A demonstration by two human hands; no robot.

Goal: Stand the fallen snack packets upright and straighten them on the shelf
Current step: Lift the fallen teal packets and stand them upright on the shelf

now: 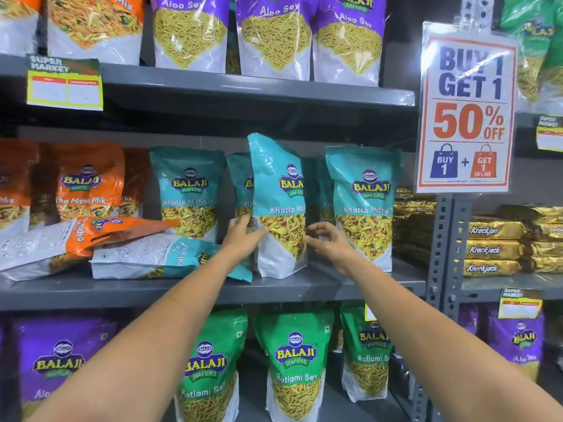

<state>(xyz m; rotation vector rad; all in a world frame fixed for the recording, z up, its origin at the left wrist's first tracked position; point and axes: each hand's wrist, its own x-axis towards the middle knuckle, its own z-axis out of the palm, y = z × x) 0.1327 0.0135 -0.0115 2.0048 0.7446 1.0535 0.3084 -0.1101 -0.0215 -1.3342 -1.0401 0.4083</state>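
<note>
A teal Khatta Mitha packet (278, 205) stands upright near the front of the grey middle shelf (304, 289), leaning a little left. My left hand (243, 236) grips its lower left edge. My right hand (327, 239) is at its lower right edge with fingers spread, touching or just off it. A teal packet (158, 257) lies flat to the left. An orange packet (76, 239) lies flat across it, farther left. Other teal packets (364, 208) stand upright behind and beside.
Orange packets (88, 181) stand upright at the back left. Purple Aloo Sev packets (274, 35) fill the shelf above, green Ratlami Sev packets (294, 360) the shelf below. An offer sign (467, 108) hangs on the right upright post. Gold biscuit packs (493, 248) stack in the right bay.
</note>
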